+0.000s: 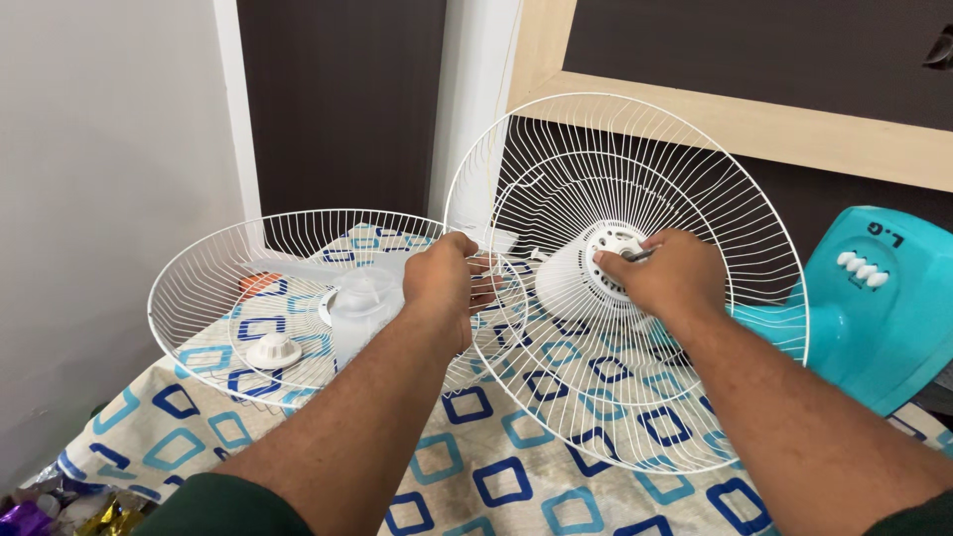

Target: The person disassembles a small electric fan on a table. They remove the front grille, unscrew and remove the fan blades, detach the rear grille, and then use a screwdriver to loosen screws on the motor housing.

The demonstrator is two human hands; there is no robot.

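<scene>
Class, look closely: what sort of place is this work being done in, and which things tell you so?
Probably a room in a home, perhaps a bedroom. A patterned cloth with blue squares covers a soft surface, a wood-framed dark panel stands behind like a headboard, and a household fan's white wire guard lies on it.
</scene>
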